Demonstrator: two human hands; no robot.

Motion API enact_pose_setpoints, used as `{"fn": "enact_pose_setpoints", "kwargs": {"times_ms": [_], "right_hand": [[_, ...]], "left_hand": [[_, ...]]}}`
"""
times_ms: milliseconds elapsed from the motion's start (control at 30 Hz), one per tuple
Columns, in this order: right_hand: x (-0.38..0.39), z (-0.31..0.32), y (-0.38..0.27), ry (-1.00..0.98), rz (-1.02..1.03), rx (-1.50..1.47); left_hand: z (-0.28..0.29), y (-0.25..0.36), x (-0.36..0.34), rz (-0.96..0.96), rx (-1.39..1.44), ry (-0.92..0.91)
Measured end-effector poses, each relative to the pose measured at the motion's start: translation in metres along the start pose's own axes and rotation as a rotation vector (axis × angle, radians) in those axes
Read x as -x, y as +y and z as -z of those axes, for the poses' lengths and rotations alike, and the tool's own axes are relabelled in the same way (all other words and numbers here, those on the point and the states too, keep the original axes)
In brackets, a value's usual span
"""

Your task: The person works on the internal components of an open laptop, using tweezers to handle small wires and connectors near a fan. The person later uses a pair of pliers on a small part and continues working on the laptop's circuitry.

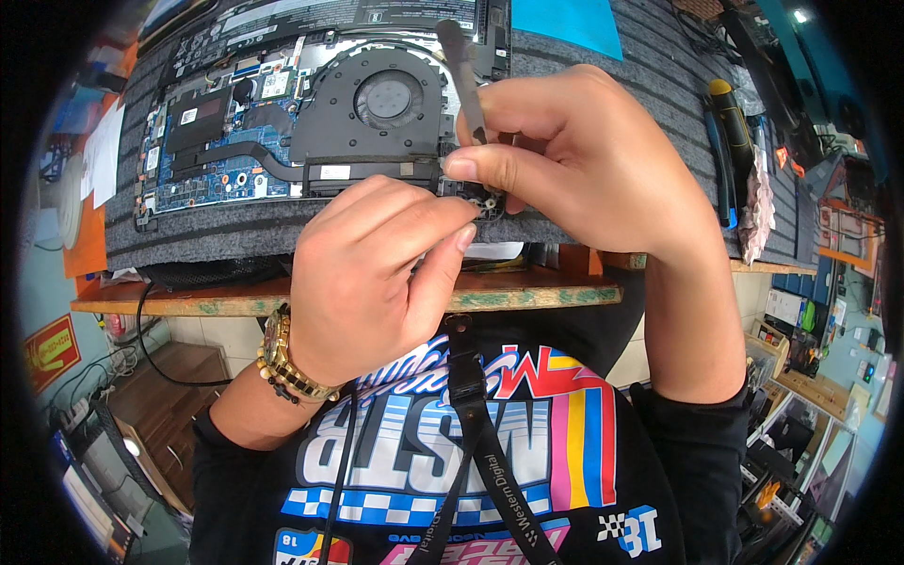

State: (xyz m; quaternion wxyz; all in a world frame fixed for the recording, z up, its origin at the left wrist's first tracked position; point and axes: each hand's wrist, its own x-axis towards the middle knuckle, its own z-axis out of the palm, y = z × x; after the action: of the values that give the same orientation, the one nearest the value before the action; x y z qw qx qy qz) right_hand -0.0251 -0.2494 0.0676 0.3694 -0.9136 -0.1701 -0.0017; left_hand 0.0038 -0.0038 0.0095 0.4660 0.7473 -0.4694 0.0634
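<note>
An opened-up laptop [226, 198] lies on the bench with its blue circuit board, black fan [386, 99] and heat pipe bare. At its near right corner both hands meet. My right hand [603, 151] is closed around a slim, flat grey tool [461, 75] with a rounded, darker upper end. The tool's lower end is hidden by the fingers. My left hand [367, 254] has thumb and index finger drawn together beside a small dark part [489, 204] at the laptop's corner. Whatever may be between those fingertips is too small to make out.
A grey ribbed mat [650, 104] covers the bench, whose wooden front edge [358, 301] runs just below my hands. A blue sheet [568, 26] lies beyond the laptop. Screwdriver-like tools [730, 122] and a crinkled pinkish packet [756, 212] lie to the right.
</note>
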Motion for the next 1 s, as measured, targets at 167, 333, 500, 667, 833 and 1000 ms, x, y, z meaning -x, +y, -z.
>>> {"fn": "enact_pose_setpoints", "kwargs": {"times_ms": [167,333,500,667,833,1000], "right_hand": [[-0.004,-0.004,0.005,-0.026,-0.026,-0.076],[-0.002,-0.003,0.007,-0.024,-0.010,-0.059],[0.002,-0.004,0.007,-0.020,-0.041,-0.065],[0.004,-0.004,0.008,-0.024,-0.068,-0.089],[0.005,-0.004,0.006,-0.021,-0.090,-0.101],[0.015,-0.003,0.000,0.040,-0.253,-0.380]], "left_hand": [[0.004,0.006,0.002,0.090,0.005,-0.046],[0.003,0.005,0.002,0.086,-0.012,-0.053],[-0.001,0.000,0.001,0.002,-0.017,0.005],[-0.002,0.000,0.001,0.001,-0.031,0.007],[-0.002,0.000,0.001,-0.008,-0.031,0.005],[-0.003,0.001,0.002,0.007,-0.017,0.018]]}}
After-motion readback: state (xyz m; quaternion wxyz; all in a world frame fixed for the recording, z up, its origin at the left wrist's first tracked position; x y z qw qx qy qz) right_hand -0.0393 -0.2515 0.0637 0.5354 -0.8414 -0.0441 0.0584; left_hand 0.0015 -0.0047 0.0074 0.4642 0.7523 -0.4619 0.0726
